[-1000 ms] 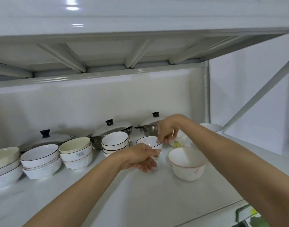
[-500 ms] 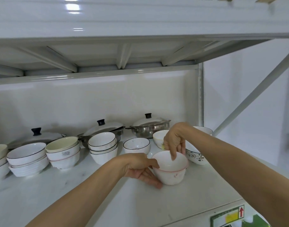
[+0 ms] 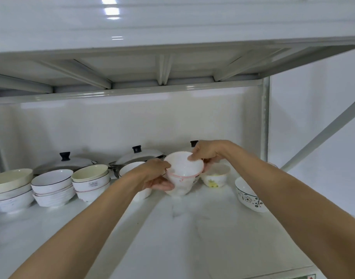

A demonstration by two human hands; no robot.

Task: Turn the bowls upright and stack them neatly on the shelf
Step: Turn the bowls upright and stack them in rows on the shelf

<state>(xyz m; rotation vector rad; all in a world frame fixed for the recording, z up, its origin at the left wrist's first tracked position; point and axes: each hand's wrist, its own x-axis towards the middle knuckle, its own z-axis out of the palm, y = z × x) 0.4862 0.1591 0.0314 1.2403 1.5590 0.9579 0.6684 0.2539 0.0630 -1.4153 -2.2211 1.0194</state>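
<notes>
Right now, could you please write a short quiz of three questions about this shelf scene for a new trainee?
1. True or false: the pink-rimmed bowl is held upside down.
2. How many hands hold that bowl? A) none B) one C) two
3. Fill in: the bowl with dark flower pattern stands on the shelf under the person's ____ forearm.

Key
1. False. Its opening faces up.
2. C. The left hand grips its left side, and the right hand holds the far rim.
3. Right.
</notes>
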